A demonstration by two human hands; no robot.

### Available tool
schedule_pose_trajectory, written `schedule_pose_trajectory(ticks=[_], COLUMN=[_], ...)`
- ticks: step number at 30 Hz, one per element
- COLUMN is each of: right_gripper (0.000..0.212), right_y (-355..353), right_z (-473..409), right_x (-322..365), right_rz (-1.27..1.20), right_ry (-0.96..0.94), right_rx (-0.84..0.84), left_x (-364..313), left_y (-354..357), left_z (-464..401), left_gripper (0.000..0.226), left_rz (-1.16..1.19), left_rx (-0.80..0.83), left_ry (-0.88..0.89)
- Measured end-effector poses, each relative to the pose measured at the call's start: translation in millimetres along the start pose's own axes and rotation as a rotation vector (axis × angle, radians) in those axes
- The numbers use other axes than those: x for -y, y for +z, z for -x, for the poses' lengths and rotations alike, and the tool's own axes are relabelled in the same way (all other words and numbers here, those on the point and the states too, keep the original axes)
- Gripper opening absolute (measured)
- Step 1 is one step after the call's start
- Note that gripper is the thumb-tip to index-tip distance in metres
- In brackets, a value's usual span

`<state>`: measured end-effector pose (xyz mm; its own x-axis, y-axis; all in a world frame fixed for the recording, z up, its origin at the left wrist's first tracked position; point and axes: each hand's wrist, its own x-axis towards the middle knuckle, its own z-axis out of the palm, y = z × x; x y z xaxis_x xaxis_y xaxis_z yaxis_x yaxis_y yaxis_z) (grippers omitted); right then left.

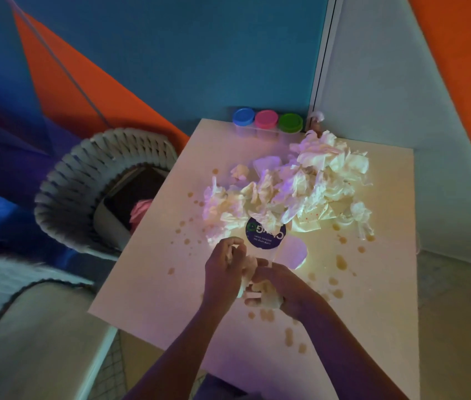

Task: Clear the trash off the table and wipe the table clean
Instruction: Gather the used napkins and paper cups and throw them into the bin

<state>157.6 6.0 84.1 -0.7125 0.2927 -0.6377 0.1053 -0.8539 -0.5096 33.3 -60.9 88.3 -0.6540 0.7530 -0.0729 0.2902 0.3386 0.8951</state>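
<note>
Stained table point(153, 284) (tissue wad point(260, 287) in hands)

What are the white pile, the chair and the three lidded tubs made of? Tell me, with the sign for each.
White pile: thin tissue or napkin paper, matte, going by its soft crumpled folds. Chair: woven cord or strap, seemingly grey, shown by the repeated bands round its curved back. Tubs: probably plastic, with smooth coloured lids and clear bodies.
</note>
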Motion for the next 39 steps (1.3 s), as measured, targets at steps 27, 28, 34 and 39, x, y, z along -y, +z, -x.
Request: schedule_pose_trajectory(ticks=[27, 28, 34, 39], right_gripper=[0.055, 0.054, 0.061, 0.042], right_y=[77, 78, 72, 60], right_z=[-160, -167, -197, -204], right_x=[5, 3, 0, -4], right_rz=[1.376, 1.464, 1.724, 1.743], right_ry=[-0.312, -0.304, -0.048, -0.135], right_rx=[-0.773, -0.758, -0.678, -0.738], left_x=[92, 92, 108, 117], left_y=[-103, -104, -117, -124], left_z=[-107, -111, -142, -154], left_gripper=[0.028, 0.029, 0.027, 0.030], left_rz=[-0.211, -0.205, -0.220, -0.217], left_rx=[0.227, 0.220, 0.216, 0.216], left_ry=[-0.216, -0.221, -0.219, -0.248])
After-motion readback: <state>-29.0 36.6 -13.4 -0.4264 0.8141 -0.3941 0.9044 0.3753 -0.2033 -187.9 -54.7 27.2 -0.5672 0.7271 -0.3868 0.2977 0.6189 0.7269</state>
